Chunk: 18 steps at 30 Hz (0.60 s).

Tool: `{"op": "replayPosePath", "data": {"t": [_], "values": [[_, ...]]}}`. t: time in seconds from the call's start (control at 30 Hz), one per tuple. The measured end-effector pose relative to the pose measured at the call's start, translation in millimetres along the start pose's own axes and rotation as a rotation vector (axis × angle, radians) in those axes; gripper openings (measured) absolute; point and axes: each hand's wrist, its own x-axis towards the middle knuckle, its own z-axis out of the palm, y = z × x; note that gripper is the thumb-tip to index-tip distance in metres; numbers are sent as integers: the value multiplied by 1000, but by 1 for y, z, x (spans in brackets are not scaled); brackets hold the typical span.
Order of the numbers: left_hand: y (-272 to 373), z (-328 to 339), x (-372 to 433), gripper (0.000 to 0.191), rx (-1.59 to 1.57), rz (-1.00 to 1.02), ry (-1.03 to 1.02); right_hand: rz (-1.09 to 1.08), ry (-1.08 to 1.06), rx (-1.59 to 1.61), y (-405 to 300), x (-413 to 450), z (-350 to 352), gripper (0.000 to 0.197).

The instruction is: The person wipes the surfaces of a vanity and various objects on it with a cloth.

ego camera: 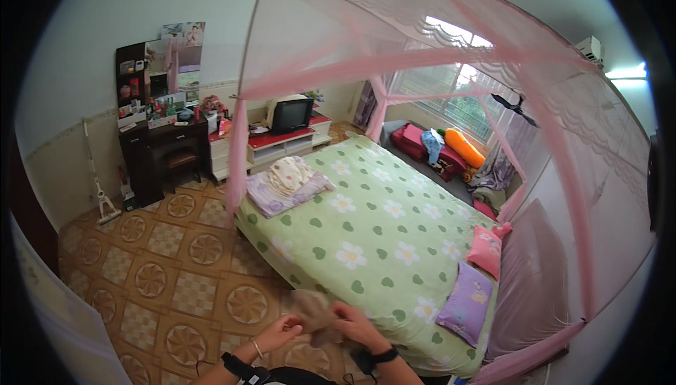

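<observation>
A beige-brown cloth [312,308], blurred, hangs between my two hands beside the near edge of the bed. My right hand [353,322] grips its right side. My left hand [282,330], with a bracelet at the wrist, is at the cloth's left edge with its fingers curled; whether it pinches the cloth is not clear. Before me lies a bed with a green flowered sheet [369,216]. Folded bedding [285,187] rests at its far left corner. A purple pillow [466,303] and a pink pillow [485,252] lie along its right side.
A pink canopy net [422,63] frames the bed. To the left stand a mop [97,184], a dark dressing table [140,158] with a stool [182,160], and a television [292,116] on a low cabinet. Bedding, including an orange bolster [463,147], is piled by the window.
</observation>
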Motion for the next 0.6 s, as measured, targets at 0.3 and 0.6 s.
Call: {"op": "replayPosePath", "data": {"t": [0.3, 0.6], "values": [[-10, -117, -110, 47, -693, 69, 537, -320, -622, -109, -71, 147, 199, 23], [27, -194, -105, 37, -607, 181, 1146, -446, -1005, 68, -62, 256, 263, 23]]}}
